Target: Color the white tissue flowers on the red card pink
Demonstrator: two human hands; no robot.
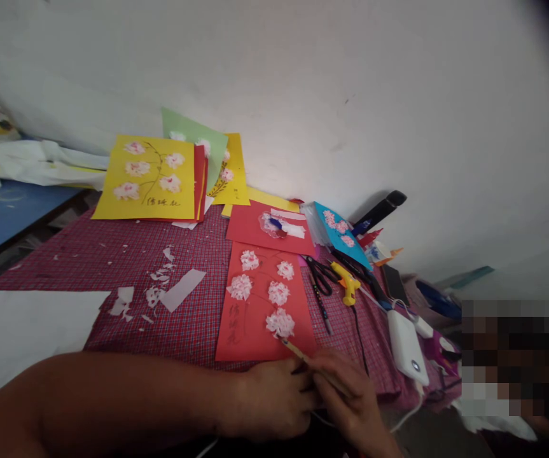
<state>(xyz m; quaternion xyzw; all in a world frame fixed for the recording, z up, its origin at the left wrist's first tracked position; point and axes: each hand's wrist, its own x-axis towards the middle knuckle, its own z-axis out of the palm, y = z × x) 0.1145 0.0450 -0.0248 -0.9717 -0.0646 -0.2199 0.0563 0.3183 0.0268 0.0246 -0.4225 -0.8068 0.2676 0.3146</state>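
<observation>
A red card point(255, 327) with several crumpled pink-and-white paper flowers and handwritten characters lies flat in front of me. My right hand point(350, 401) is closed around a slim paintbrush point(296, 350), whose dark tip meets the lower edge of the bottom flower point(280, 323). Just below the card's near edge, my left hand point(274, 397) is curled with its back up. Its fingers are partly covered by the right hand, and whatever they may hold is hidden. Above the card sits another red sheet point(240, 229) bearing a plastic palette point(274, 224) with blue and red paint.
Yellow flower cards point(154, 184) lean at the back by the wall. Paper scraps point(159, 286) lie on the checked cloth point(135, 254). To the right are scissors point(320, 277), a yellow glue gun point(347, 283) with a cord, and a white power bank point(406, 346). A blurred-out person is far right.
</observation>
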